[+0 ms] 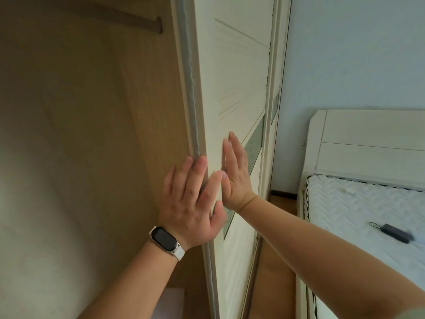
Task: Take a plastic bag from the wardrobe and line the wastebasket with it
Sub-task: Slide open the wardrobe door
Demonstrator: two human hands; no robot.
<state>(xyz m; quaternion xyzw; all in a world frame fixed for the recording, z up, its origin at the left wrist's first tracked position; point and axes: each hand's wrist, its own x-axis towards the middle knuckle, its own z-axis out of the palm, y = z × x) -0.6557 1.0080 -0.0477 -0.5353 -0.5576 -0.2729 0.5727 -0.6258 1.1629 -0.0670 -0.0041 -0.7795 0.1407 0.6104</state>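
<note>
Cream door: sliding wardrobe door (232, 88) stands at 12 o'clock, its grey edge strip facing me.
Wardrobe: interior (80, 134) at 9 o'clock, wood-lined; I see no bag in the visible part.
Left hand (193, 203): my fingers spread flat, palm against the door's edge, holding nothing.
Right hand (236, 173): my fingers straight and together, flat on the door face.
Bed (358, 203): at 3 o'clock, small dark device (393, 232) on it.

Bed (340, 217) on the right with one small gadget on it.
A dark, flat gadget (394, 233) with a wrist loop lies on the white quilted mattress; wooden floor (273, 284) runs between bed and wardrobe (232, 88).
</note>
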